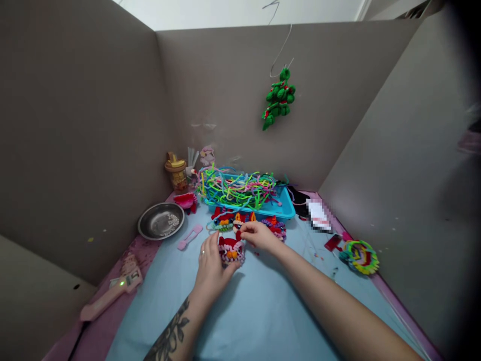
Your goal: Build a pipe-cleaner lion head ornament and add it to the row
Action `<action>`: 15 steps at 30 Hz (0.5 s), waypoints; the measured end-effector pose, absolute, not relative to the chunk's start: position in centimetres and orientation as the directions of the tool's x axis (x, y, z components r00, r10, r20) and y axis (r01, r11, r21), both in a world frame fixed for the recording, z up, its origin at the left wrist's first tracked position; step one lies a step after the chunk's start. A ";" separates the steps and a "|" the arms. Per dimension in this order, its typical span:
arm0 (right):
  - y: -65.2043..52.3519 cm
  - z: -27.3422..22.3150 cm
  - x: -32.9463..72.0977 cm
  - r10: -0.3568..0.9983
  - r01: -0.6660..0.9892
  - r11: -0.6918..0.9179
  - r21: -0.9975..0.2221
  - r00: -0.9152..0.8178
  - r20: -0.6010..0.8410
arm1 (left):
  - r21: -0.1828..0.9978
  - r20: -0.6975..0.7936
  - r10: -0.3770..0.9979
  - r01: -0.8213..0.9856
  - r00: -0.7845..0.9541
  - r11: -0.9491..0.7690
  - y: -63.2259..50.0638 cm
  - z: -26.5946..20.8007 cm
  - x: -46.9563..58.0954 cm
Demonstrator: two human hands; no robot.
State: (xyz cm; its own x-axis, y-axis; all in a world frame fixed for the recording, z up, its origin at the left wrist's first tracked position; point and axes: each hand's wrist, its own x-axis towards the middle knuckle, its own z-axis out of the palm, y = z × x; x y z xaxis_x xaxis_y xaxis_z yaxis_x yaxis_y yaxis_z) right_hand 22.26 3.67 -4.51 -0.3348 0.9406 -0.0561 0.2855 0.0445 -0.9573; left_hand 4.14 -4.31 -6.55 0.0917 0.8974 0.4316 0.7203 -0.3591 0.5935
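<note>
My left hand (217, 263) wraps round the left side and bottom of a small fuzzy pipe-cleaner figure (231, 249), red on top with pink, white and orange below. A ring shows on one of its fingers. At the figure's upper right, my right hand (257, 234) pinches a small red piece (238, 234) at its top edge. Whether that piece is joined to the figure, I cannot tell. Just behind the hands lie several more colourful pipe-cleaner pieces (273, 223), partly hidden by my right hand.
Behind stands a blue tray (286, 203) heaped with pipe cleaners (236, 188). To the left are a metal bowl (152, 220), a lilac tool (190, 237), a pink glue gun (112, 293) and a cup (177, 173). A yellow-green ring (363, 256) lies right. Grey panels enclose the table.
</note>
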 end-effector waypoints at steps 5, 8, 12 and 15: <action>3.6 -4.7 21.8 0.940 0.242 0.022 -0.970 -0.335 -0.062 | 0.622 0.377 0.919 0.705 0.112 -0.342 -4.4 -6.9 4.5; 3.5 -4.9 21.8 0.941 0.238 0.010 -0.971 -0.331 -0.071 | 0.631 0.344 0.932 0.705 0.119 -0.323 -4.5 -6.9 4.6; 3.4 -5.2 21.8 0.942 0.218 -0.027 -0.976 -0.321 -0.098 | 0.623 0.316 0.940 0.718 0.131 -0.309 -4.6 -6.9 4.8; 3.2 -5.4 21.5 0.946 0.197 -0.059 -0.979 -0.303 -0.118 | 0.639 0.297 0.947 0.712 0.122 -0.292 -4.5 -7.0 4.9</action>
